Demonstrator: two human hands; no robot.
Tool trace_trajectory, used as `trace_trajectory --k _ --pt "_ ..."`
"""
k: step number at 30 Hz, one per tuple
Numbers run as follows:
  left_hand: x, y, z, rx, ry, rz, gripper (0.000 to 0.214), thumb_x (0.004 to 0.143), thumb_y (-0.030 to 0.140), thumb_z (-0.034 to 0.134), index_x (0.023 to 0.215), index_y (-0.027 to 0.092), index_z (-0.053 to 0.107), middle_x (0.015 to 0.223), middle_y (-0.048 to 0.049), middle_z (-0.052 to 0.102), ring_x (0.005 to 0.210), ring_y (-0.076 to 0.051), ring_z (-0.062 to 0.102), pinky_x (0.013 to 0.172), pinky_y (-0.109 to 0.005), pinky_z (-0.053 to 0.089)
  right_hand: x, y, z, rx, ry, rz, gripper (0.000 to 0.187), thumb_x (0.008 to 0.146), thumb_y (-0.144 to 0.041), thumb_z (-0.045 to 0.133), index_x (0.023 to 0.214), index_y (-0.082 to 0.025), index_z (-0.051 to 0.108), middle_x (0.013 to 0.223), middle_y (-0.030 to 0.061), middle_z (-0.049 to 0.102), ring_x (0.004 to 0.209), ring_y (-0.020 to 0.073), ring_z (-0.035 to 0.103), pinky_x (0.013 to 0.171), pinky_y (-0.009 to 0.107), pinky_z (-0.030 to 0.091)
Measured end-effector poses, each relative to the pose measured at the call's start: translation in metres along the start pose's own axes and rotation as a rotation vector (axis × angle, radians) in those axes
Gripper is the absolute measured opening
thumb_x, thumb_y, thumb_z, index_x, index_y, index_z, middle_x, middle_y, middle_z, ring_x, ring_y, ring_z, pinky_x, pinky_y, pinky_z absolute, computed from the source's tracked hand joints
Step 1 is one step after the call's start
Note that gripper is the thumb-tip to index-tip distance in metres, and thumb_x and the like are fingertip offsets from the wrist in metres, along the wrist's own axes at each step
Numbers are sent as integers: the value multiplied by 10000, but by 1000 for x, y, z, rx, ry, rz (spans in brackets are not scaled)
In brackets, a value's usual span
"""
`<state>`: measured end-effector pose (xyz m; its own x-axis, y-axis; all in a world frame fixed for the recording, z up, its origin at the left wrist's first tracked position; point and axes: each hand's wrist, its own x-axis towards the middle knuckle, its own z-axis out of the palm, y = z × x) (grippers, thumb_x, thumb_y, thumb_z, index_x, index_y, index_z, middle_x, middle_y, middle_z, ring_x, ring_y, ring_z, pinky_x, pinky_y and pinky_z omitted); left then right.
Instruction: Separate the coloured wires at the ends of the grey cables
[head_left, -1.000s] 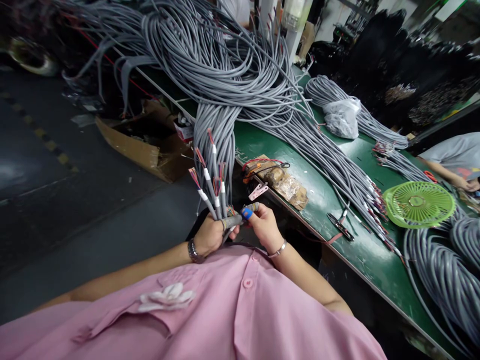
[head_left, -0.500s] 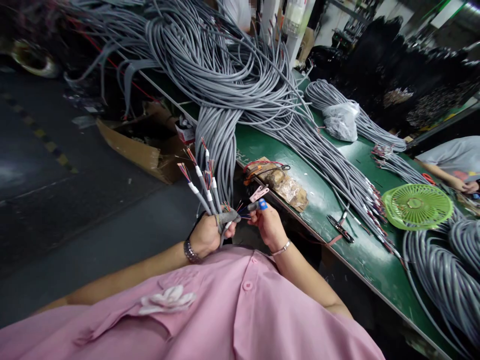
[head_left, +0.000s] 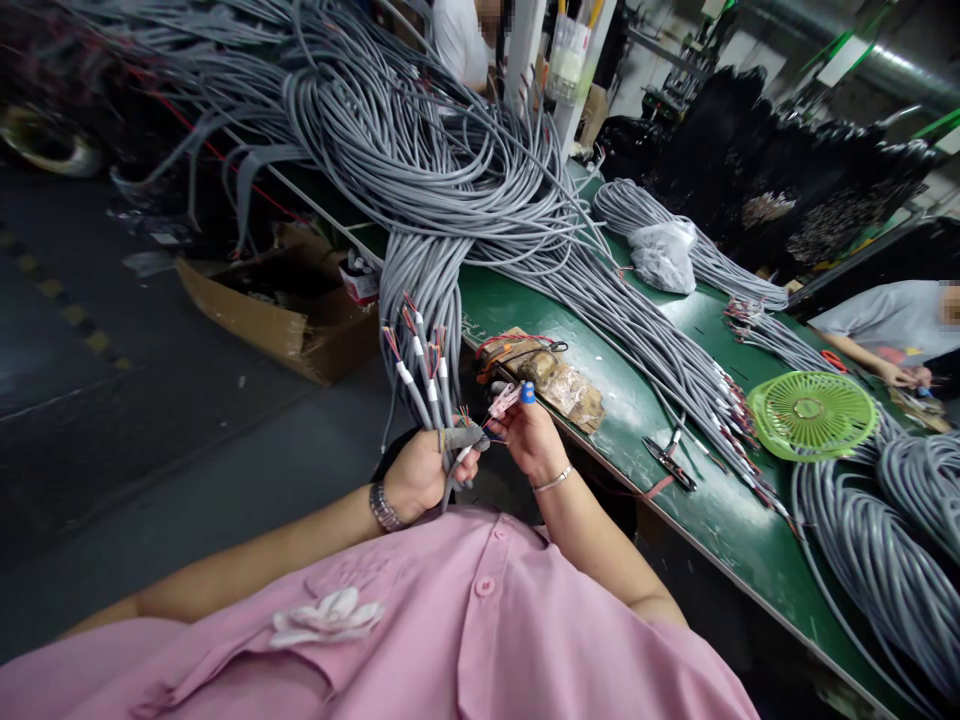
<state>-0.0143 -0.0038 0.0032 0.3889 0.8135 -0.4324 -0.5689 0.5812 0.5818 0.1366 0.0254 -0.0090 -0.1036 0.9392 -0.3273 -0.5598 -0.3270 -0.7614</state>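
My left hand [head_left: 421, 472], with a grey cover on its thumb, is closed around several grey cables [head_left: 424, 388]. White bands ring these cables, and bare coloured wires fan out of their upper ends. From the thumb side stick out thin coloured wires [head_left: 491, 436], splayed toward my right hand [head_left: 537, 440]. That hand has its fingers curled at the wire tips and a blue cover on its raised thumb; the exact pinch is partly hidden. Just by its fingertips is a pink clip [head_left: 504, 400], at the edge of a board [head_left: 574, 390] wrapped in brown tape.
Long grey cable bundles [head_left: 450, 180] cover much of the green bench [head_left: 637, 400]. A pair of cutters [head_left: 670, 463], a green fan [head_left: 812, 415] and a plastic bag [head_left: 664, 255] lie there. An open carton [head_left: 255, 315] stands left. Another person [head_left: 892, 325] sits across the bench.
The view has shifted slightly, so the bench appears a little left and lower. My right thumb has lifted away from the left hand's wires. The left hand keeps its cables.
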Motion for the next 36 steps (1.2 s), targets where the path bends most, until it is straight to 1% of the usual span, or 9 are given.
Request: trace_trajectory --k 5,10,14,18,24,27,30,32,36 --pt "1 -2 0 3 12 -18 179 623 205 727 646 139 563 485 0 581 326 -66 416 379 -212 313 1 1 5 6 80 -32 441 764 -616 652 894 -196 678 746 18 643 688 128 573 673 245 496" --pt "4 -5 -2 13 22 -17 184 615 202 733 638 138 562 485 -2 585 323 -65 415 374 -207 320 1 1 7 0 90 -50 412 767 -603 658 830 -196 663 751 19 646 681 126 572 680 251 496" --pt "5 -6 -1 26 49 -26 188 610 188 736 629 140 556 488 -5 589 323 -67 419 368 -204 321 2 1 7 -3 99 -50 425 771 -612 649 867 -199 671 741 13 640 675 121 571 650 234 484" --pt "4 -4 0 30 67 -23 173 617 197 729 623 136 568 482 -6 587 323 -66 418 368 -202 321 1 2 3 39 45 4 478 769 -659 615 862 -192 664 758 20 645 673 121 570 637 233 494" --pt "0 -7 -4 64 38 2 177 634 231 740 631 130 596 459 -2 570 317 -70 419 370 -209 329 -3 -1 -3 42 -39 106 583 780 -737 514 867 -179 658 800 34 662 648 111 568 615 233 501" --pt "-3 -10 -8 59 27 39 188 636 246 755 670 142 602 483 -6 593 343 -94 468 368 -213 328 -6 -4 -2 50 -73 90 510 771 -667 603 840 -165 660 781 26 652 652 106 568 613 223 504" --pt "-7 -10 -6 46 17 83 196 642 259 757 685 147 601 472 0 586 351 -103 478 382 -225 349 -8 -4 0 36 -45 25 404 743 -540 715 882 -164 668 766 6 637 637 96 554 593 210 501" --pt "-8 -7 -2 27 35 95 203 634 249 761 675 147 591 482 1 592 350 -93 466 388 -223 349 -7 -3 0 32 -22 3 387 739 -513 730 899 -166 667 748 -5 623 626 95 545 578 209 499" --pt "-8 -3 4 -9 39 109 188 627 237 752 654 148 588 474 5 586 342 -80 444 396 -220 357 -5 -1 0 63 -13 26 393 767 -547 692 870 -170 664 736 -5 614 613 96 530 556 215 490"
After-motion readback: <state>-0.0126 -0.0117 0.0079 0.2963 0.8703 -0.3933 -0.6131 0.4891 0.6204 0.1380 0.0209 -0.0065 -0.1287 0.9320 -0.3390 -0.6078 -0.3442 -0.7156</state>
